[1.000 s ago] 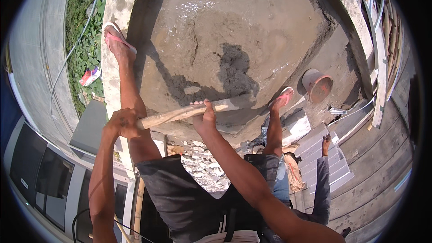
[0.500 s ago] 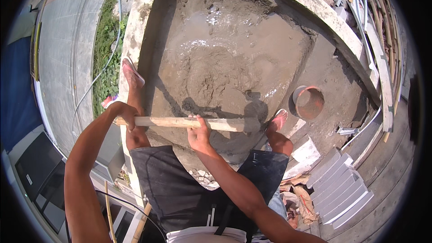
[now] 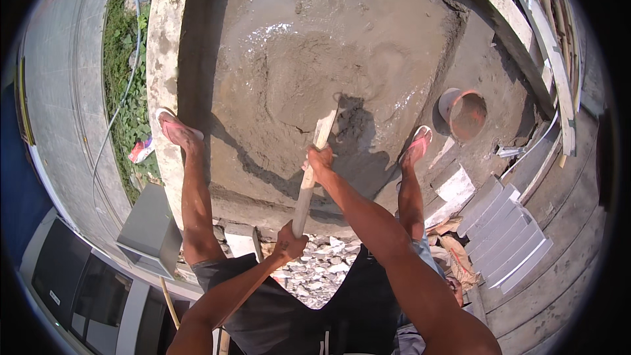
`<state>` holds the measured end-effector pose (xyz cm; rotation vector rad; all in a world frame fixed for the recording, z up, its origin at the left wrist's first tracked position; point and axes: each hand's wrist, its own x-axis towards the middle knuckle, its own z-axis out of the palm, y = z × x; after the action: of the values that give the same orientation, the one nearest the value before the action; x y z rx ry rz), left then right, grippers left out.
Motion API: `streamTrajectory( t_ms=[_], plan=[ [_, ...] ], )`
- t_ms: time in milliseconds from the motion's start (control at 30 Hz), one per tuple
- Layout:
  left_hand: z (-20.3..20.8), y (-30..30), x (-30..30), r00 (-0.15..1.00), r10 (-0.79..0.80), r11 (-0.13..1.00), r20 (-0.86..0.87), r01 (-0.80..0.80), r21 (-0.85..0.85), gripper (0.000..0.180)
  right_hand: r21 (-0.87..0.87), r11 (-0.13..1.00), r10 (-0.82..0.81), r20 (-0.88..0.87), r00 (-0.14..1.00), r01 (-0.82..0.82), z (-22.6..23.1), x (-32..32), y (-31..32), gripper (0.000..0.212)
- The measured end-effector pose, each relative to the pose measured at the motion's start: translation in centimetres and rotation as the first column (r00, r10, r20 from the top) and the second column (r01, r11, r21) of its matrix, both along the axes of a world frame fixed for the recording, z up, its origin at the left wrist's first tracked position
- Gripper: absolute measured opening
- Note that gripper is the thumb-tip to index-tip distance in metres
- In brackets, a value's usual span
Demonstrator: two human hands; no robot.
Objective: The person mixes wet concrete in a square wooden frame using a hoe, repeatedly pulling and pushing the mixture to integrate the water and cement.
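The wooden handle [image 3: 309, 174], which lay crosswise a moment ago, now points away from the person, its far end sunk in the wet grey mortar [image 3: 315, 66]. The right hand [image 3: 319, 158] is wrapped tight around the handle close to the mortar; the left hand [image 3: 289, 244] clasps the near end, fingers closed round it. Left of the handle a foot in a pink sandal [image 3: 176, 130] stands on the concrete rim [image 3: 164, 46]. Right of the handle sits the other sandalled foot [image 3: 417, 146], and beyond it an orange bucket [image 3: 464, 113].
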<state>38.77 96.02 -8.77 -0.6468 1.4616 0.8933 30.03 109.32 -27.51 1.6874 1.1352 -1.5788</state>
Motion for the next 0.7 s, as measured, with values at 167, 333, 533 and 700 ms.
streamTrajectory(
  t_ms=[167,333,533,700],
  plan=[
    [-4.2,4.3,1.6,0.973,0.195,0.98,-0.124,-0.19,0.053,0.039,0.342,0.878,0.393,-0.114,0.912,-0.335,-3.9,-2.2,4.2,0.029],
    [-11.0,2.4,-3.3,0.704,0.17,0.974,-0.69,-0.015,0.224,0.042,0.344,0.928,0.283,-0.401,0.871,-0.144,-3.0,-12.1,5.9,0.034],
    [-12.0,8.0,-19.3,0.926,0.32,0.909,-0.201,-0.24,0.34,0.039,0.515,0.811,0.481,-0.32,0.816,-0.277,-6.2,-26.0,12.0,0.051],
    [-7.9,2.0,-9.4,0.981,0.188,0.969,-0.047,-0.178,0.173,0.037,0.15,0.963,0.245,-0.141,0.959,-0.224,-8.4,-9.4,5.4,0.027]
  ],
)
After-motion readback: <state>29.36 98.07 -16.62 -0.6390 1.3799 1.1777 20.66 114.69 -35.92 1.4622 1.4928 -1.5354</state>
